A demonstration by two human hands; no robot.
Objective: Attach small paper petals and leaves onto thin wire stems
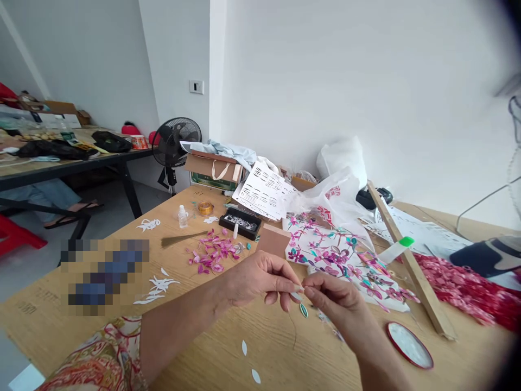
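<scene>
My left hand (pixel 266 277) is pinched closed on a small white leaf-shaped piece (pixel 297 296), which shows just below the fingertips. Against it, fingertips nearly touching, my right hand (pixel 336 298) is also closed in a pinch; what it holds is too small to make out. A thin brown thread or wire (pixel 293 331) hangs beneath the hands. Just under them is a green leaf-shaped piece (pixel 303 310) with a pale rim. On the table nearer to me lie two white leaf-shaped pieces, one (pixel 244 347) above the other (pixel 255 376).
Pink petals (pixel 214 252), white cut pieces (pixel 158 288) and a black tray (pixel 240 224) lie left and ahead. Flowered pieces on white sheeting (pixel 337 250), a wooden bar (pixel 411 266) and a round red-rimmed dish (pixel 409 345) are on the right. A fan (pixel 178 141) stands behind.
</scene>
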